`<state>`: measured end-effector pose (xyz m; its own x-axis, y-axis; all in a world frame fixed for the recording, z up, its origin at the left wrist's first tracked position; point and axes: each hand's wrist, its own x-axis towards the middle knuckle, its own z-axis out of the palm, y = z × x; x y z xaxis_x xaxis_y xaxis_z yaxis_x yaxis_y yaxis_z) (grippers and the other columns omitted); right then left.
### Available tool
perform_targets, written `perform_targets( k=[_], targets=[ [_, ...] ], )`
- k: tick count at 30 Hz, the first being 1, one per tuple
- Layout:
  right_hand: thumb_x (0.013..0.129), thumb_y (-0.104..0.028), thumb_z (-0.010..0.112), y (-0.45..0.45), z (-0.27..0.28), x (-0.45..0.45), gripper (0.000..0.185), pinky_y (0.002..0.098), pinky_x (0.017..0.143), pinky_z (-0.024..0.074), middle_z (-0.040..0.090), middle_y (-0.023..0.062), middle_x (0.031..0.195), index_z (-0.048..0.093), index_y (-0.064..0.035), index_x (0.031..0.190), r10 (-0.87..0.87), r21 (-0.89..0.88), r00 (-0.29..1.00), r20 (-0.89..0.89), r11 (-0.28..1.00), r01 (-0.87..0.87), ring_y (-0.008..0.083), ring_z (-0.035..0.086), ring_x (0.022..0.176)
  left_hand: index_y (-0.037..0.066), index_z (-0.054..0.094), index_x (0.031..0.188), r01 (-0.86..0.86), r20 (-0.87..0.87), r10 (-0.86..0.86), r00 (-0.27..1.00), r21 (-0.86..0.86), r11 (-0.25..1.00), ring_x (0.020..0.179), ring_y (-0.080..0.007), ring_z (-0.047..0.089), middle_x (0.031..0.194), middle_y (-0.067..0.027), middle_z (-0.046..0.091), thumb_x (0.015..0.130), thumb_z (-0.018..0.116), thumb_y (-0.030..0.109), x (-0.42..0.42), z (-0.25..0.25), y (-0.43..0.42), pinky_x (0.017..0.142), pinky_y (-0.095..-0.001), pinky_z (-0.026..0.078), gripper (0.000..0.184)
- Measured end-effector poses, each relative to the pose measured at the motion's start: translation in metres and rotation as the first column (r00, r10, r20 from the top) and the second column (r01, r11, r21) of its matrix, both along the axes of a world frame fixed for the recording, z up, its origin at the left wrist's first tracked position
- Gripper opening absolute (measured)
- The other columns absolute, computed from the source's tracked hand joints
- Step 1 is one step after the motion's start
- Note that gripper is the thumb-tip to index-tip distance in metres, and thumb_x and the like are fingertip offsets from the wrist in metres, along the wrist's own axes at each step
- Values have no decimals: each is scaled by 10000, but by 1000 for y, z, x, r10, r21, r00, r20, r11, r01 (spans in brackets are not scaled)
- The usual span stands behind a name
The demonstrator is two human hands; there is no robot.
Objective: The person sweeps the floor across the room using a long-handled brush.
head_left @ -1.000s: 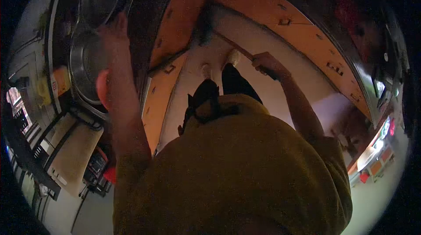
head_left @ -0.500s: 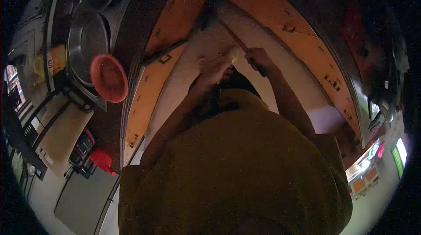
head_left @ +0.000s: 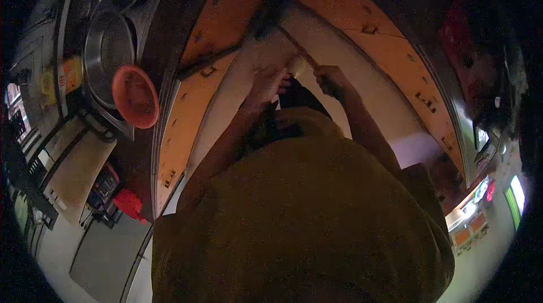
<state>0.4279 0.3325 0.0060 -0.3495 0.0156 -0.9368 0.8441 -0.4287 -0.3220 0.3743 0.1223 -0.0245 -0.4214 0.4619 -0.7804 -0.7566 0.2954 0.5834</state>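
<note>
My right hand [head_left: 332,81] is closed around the near end of a long, thin brown stick-like tool [head_left: 297,45]. The tool slants up and to the left, its far end close to a dark patch [head_left: 270,15] in the corner; whether the two are joined is unclear. To the left, my left hand [head_left: 268,84] has its fingers curled in front of my body, and what they hold is blurred. A pale rounded thing [head_left: 297,66] shows between my hands, too dim to name.
Orange cabinet fronts [head_left: 362,23] meet in a corner around the pale floor [head_left: 220,108]. On the left counter, a pinkish-red basin [head_left: 136,97] stands beside a metal sink [head_left: 108,57]. A bright red cloth-like item [head_left: 128,203] lies lower left.
My left hand has drawn back to the left, its fingers more curled. My right hand keeps its hold on the tool and has shifted slightly. The view has moved a little.
</note>
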Motion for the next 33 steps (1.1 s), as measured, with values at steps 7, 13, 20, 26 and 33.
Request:
perform_targets(
  k=[7, 13, 20, 26, 33],
  targets=[
    [814, -164, 597, -5, 11, 0, 142, 254, 378, 359, 502, 22, 570, 539, -49, 753, -39, -107, 976, -212, 994, 17, 104, 436, 408, 27, 519, 1091, -106, 38, 105, 994, 40, 994, 811, -166, 580, 985, -90, 603, 909, 533, 371, 3, -6, -7, 698, -320, 480, 389],
    [857, -247, 545, -39, -96, 13, 234, 309, 501, 438, 578, 77, 633, 629, -45, 775, 382, 784, 923, -44, 586, -205, 167, 546, 528, 35, 528, 1084, -66, 17, 67, 998, -21, 998, 805, -179, 582, 940, -87, 600, 914, 524, 368, 4, -14, -18, 699, -325, 482, 375],
    [840, -145, 558, -22, -36, -4, 169, 274, 381, 349, 476, 25, 556, 517, -51, 706, 211, 153, 898, -385, 975, -164, 114, 421, 415, 22, 542, 1031, -71, -59, 71, 996, 1, 998, 768, -186, 607, 896, -88, 595, 909, 521, 382, -2, -10, -28, 631, -317, 493, 382],
    [812, -131, 591, -21, -48, 8, 137, 273, 377, 328, 462, 20, 553, 527, -62, 713, 454, 250, 859, -236, 883, -398, 99, 410, 420, 27, 546, 1011, -68, -12, 67, 998, -101, 993, 778, -177, 613, 876, -63, 600, 906, 521, 364, -6, -5, -28, 640, -317, 499, 354],
    [805, -162, 614, -2, -41, -2, 176, 269, 379, 330, 476, 21, 559, 538, -67, 679, 465, 216, 824, -324, 884, -414, 92, 425, 426, 22, 541, 1010, -22, 185, 61, 981, -208, 978, 794, -188, 614, 873, -80, 603, 906, 494, 343, -19, 18, -24, 656, -332, 494, 340]
  ],
)
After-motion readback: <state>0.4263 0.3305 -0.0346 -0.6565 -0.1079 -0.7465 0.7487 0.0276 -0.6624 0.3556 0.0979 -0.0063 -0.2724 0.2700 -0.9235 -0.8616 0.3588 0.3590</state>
